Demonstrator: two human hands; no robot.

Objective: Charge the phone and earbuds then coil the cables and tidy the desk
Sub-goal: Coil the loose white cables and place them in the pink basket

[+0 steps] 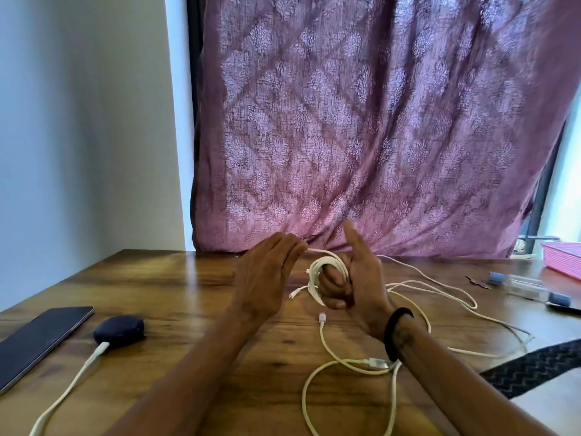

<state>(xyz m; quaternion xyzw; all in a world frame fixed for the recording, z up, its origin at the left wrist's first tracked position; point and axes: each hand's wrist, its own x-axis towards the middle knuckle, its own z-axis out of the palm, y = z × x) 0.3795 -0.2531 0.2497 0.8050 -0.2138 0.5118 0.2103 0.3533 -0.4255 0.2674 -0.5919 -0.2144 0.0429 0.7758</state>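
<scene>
A white cable (327,265) is wound in loops around the curled fingers of my right hand (355,278), thumb pointing up. My left hand (267,275) pinches a strand of that cable at its fingertips, just left of the coil. A short free end with a plug (293,295) hangs from the coil. A second white cable (330,350) lies loose on the wooden desk (188,294) under my right forearm. At the left lie a dark phone (41,338) and a dark blue earbuds case (121,330) with a white cable (94,354) plugged into it.
More white cable (440,291) trails across the desk to the right. A pink tray (562,256) sits at the far right edge, with a clear tube with blue caps (528,286) near it. A purple curtain (377,121) hangs behind the desk. A black patterned cloth (534,369) is at the lower right.
</scene>
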